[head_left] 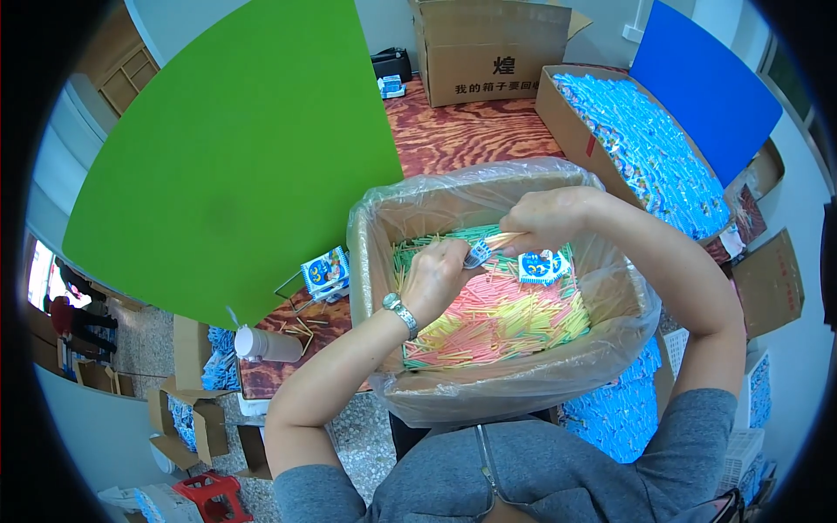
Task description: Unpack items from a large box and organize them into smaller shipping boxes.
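Observation:
A carton lined with clear plastic (514, 390) stands in front of me, holding many thin pink, yellow and green sticks (501, 318). Over its far half, my left hand (434, 275) is closed on a small blue-and-white packet (477, 254). From the other side, my right hand (547, 218) pinches a bundle of pale sticks (503, 240), whose ends meet the packet's mouth. How far they go in is hidden by the fingers. More blue-and-white packets (542, 268) lie on the sticks below my right hand.
A big green board (227, 157) rises at left; a blue board (706, 87) stands behind a carton of blue packets (641, 144) at right. A brown carton (497, 52) sits far back. A whitish bottle (268, 344) and packets (326, 272) are left of the lined carton.

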The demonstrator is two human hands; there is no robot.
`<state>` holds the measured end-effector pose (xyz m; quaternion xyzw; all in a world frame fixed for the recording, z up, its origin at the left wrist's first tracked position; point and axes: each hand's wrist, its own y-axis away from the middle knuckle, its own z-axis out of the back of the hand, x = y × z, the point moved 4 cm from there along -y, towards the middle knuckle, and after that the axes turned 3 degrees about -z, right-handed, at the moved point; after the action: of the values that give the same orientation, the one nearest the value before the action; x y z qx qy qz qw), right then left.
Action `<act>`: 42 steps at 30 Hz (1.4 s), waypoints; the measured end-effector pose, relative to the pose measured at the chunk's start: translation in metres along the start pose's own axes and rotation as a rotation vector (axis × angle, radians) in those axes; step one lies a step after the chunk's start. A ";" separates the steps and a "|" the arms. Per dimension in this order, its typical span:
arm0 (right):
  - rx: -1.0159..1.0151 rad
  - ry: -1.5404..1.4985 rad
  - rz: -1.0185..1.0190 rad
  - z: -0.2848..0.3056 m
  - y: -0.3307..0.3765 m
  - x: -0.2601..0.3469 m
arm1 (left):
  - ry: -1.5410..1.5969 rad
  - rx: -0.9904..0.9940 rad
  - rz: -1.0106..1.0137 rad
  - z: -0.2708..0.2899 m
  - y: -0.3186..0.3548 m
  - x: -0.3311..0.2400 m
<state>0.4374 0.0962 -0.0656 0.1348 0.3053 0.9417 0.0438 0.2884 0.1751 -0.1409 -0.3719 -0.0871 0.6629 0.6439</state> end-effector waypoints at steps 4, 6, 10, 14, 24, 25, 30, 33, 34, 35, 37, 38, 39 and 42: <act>-0.166 0.226 0.082 0.004 -0.004 0.018 | 0.016 0.040 0.016 0.001 0.000 0.000; -0.235 0.148 0.054 0.010 -0.001 0.025 | 0.029 0.036 0.022 0.004 0.001 0.001; -0.532 0.056 0.369 0.003 -0.003 0.016 | 0.141 0.021 0.083 0.006 -0.004 0.005; -0.735 0.041 0.365 -0.010 -0.007 0.025 | 0.202 0.021 0.162 0.006 -0.013 0.013; -0.664 0.083 0.253 -0.005 -0.011 0.011 | 0.365 0.086 0.285 -0.008 -0.017 0.035; -0.737 0.058 0.247 -0.003 -0.008 0.002 | 0.266 0.146 0.275 -0.008 -0.020 0.034; -0.701 0.140 0.209 0.009 0.000 0.001 | 0.140 0.150 0.158 -0.006 -0.022 0.033; -0.862 0.021 0.434 0.010 0.003 0.003 | 0.150 0.149 0.180 -0.004 -0.026 0.029; -0.949 -0.141 0.486 0.013 0.006 0.002 | 0.165 0.152 0.210 -0.004 -0.027 0.028; -1.031 -0.306 0.541 0.016 0.010 0.001 | 0.162 0.150 0.211 -0.003 -0.028 0.029; -1.051 -0.392 0.502 0.013 0.008 -0.002 | 0.224 0.153 0.254 -0.004 -0.027 0.031; -1.069 -0.482 0.453 0.010 0.005 -0.008 | 0.225 0.155 0.254 -0.006 -0.026 0.033; -1.069 -0.484 0.451 0.008 0.003 -0.011 | 0.239 0.170 0.274 -0.008 -0.024 0.036; -1.027 -0.494 0.435 0.005 -0.002 -0.017 | 0.255 0.186 0.284 -0.010 -0.023 0.037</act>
<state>0.4549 0.0976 -0.0667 0.3703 -0.2413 0.8968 -0.0204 0.3163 0.2094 -0.1487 -0.4002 0.1101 0.6998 0.5814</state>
